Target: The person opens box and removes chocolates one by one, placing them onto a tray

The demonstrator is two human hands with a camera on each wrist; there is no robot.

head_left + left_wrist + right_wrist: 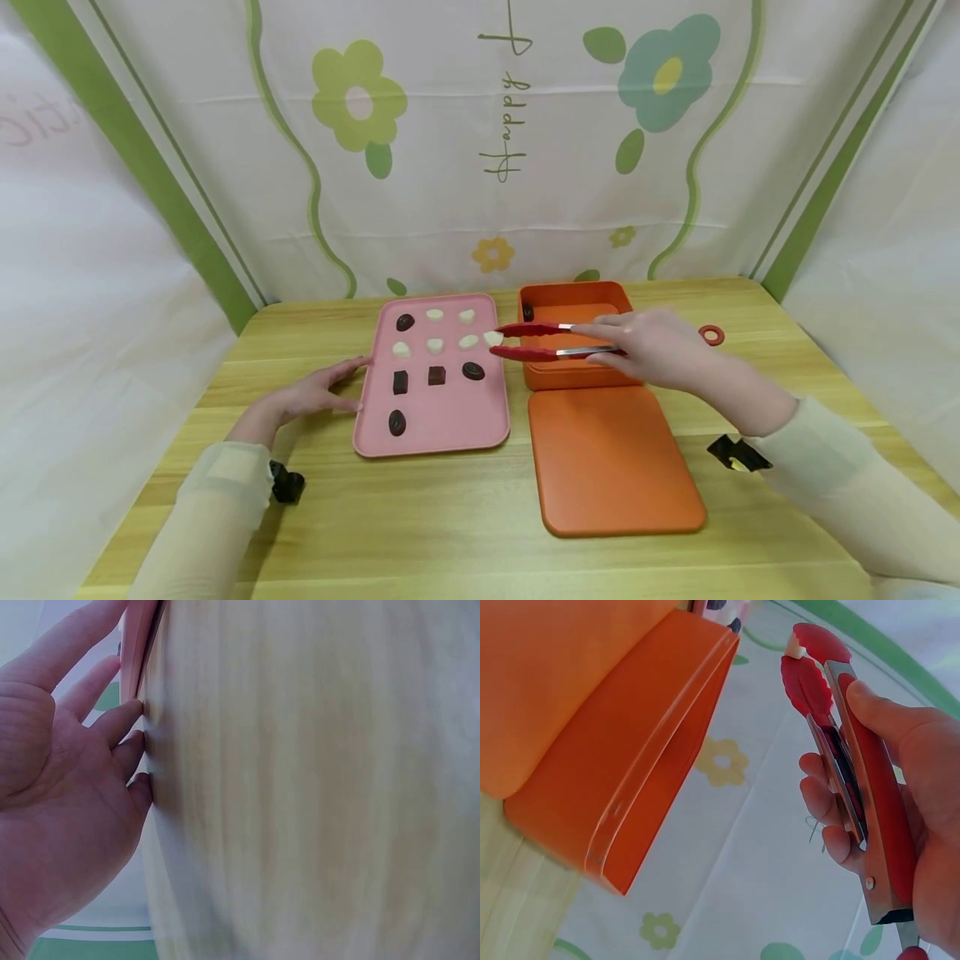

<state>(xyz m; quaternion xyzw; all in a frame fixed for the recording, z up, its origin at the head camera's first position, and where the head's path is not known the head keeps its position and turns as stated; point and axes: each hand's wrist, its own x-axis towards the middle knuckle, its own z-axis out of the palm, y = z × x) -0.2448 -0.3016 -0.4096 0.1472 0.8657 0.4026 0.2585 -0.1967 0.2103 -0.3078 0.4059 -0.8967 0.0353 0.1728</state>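
Note:
My right hand (651, 348) grips a pair of red-tipped metal tongs (877, 802) by the handles. Between the tong tips sits a small white chocolate (492, 338), over the right edge of the pink tray (450, 429). Several white chocolates (435, 345) and dark chocolates (437, 376) lie in rows on that tray. Fingers and thumb spread, my left hand (303, 397) touches the tray's left edge; the left wrist view shows this hand (67, 772) beside the pink rim.
An orange box (577, 293) stands right of the tray, with a dark piece (528, 312) at its back left corner. Its flat orange lid (617, 462) lies in front. The red ring (712, 335) at the tongs' end shows beyond my right hand. A printed cloth (450, 208) hangs behind the table.

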